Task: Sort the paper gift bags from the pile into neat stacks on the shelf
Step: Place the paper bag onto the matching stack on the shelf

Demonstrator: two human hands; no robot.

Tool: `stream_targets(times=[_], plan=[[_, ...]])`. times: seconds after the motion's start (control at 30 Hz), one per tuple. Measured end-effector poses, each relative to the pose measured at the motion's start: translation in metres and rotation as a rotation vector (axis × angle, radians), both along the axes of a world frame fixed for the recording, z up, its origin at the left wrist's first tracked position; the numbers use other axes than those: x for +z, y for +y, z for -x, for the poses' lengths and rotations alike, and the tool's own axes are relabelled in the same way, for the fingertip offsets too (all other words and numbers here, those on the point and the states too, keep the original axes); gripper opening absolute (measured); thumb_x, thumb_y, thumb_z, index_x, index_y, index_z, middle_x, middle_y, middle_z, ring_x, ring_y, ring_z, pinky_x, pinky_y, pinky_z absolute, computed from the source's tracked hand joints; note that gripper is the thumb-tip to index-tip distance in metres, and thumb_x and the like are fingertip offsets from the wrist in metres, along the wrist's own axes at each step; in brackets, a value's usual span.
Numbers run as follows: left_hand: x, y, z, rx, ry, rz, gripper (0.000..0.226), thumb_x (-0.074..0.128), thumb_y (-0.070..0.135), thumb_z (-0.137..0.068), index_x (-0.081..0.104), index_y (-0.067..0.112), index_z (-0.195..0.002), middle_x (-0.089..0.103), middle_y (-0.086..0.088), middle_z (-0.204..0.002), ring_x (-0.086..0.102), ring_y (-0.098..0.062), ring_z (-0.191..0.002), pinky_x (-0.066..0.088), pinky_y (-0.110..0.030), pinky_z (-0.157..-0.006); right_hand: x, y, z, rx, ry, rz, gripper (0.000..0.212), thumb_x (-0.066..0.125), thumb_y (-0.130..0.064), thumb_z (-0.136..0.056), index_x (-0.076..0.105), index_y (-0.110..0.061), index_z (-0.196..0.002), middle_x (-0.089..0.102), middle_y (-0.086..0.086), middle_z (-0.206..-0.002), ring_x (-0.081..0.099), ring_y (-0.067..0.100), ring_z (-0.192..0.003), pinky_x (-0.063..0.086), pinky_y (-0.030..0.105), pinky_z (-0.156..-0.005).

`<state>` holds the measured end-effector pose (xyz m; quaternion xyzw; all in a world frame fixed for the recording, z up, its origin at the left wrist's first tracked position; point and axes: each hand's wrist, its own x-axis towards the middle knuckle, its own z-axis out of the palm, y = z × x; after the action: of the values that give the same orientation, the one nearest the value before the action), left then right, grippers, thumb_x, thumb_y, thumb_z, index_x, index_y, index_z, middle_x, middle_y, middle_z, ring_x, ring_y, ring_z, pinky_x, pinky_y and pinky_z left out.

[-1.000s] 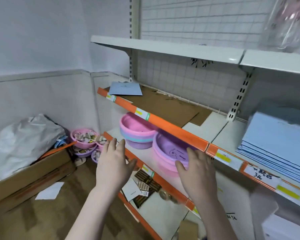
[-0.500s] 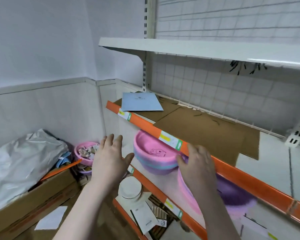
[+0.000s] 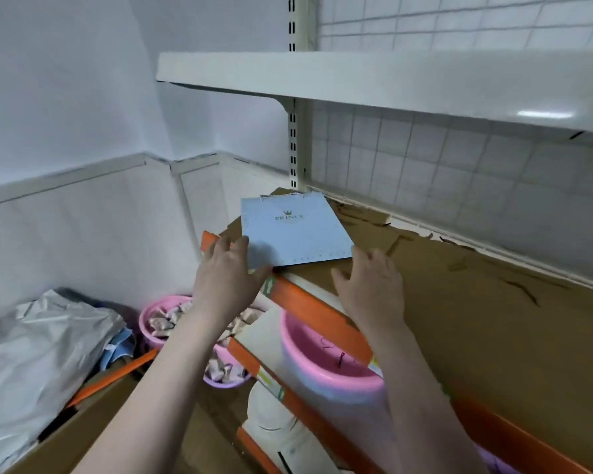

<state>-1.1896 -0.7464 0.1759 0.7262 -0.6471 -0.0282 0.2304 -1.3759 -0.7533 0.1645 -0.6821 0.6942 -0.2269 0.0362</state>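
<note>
A flat, pale-blue paper gift bag (image 3: pixel 293 230) with a small gold crown print is lying on the brown cardboard liner (image 3: pixel 459 285) of an orange-edged store shelf (image 3: pixel 308 302), at its left end near the wall. The person's left hand (image 3: pixel 225 278) is touching the bag's near-left corner, fingers relaxed and thumb against the front edge. The right hand (image 3: pixel 370 285) is resting with loosely spread fingers on the cardboard at the bag's near-right corner; the two hands are sitting apart. Below, a pink plastic basin (image 3: pixel 326 364) is standing on the lower shelf, and a crumpled silver plastic bag (image 3: pixel 38 357) is filling a cardboard box.
</note>
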Motion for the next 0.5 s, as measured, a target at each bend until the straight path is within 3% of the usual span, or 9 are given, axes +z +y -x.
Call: stream_targets(times=[0.1, 0.2, 0.37, 0.5], plan=[[-0.006, -0.044, -0.013, -0.035, 0.004, -0.038, 0.054, 0.057, 0.042, -0.087, 0.047, 0.01, -0.129, 0.051, -0.018, -0.128, 0.039, -0.033, -0.124, 0.028, -0.038, -0.105, -0.001, -0.033, -0.012, -0.011, 0.039, -0.036, 0.043, 0.044, -0.039, -0.096, 0.045, -0.012, -0.13, 0.048, 0.012, -0.123, 0.044, 0.027, -0.116, 0.035, 0.036, -0.096], [-0.008, -0.086, -0.023, -0.055, -0.039, -0.109, 0.059, 0.05, 0.047, -0.092, 0.04, 0.009, -0.136, 0.044, -0.018, -0.135, 0.036, -0.032, -0.129, 0.022, -0.036, -0.103, -0.001, -0.067, -0.024, -0.065, 0.074, -0.114, 0.046, 0.042, -0.04, -0.095, 0.043, -0.012, -0.132, 0.047, 0.014, -0.126, 0.042, 0.031, -0.118, 0.033, 0.039, -0.098], [-0.018, -0.15, -0.043, -0.044, -0.013, -0.271, 0.065, 0.045, 0.057, -0.09, 0.039, 0.006, -0.13, 0.046, -0.024, -0.128, 0.043, -0.04, -0.12, 0.035, -0.043, -0.098, -0.003, -0.11, -0.045, -0.205, 0.078, -0.27, 0.056, 0.039, -0.051, -0.095, 0.037, -0.015, -0.138, 0.042, 0.015, -0.136, 0.039, 0.034, -0.125, 0.033, 0.04, -0.098], [-0.027, -0.182, -0.056, -0.089, 0.012, -0.273, 0.055, 0.047, 0.053, -0.086, 0.042, 0.01, -0.12, 0.054, -0.014, -0.12, 0.045, -0.034, -0.112, 0.034, -0.038, -0.084, -0.008, -0.127, -0.061, -0.318, 0.18, -0.324, 0.063, 0.033, -0.057, -0.095, 0.033, -0.014, -0.14, 0.045, 0.014, -0.136, 0.041, 0.032, -0.124, 0.036, 0.041, -0.095]])
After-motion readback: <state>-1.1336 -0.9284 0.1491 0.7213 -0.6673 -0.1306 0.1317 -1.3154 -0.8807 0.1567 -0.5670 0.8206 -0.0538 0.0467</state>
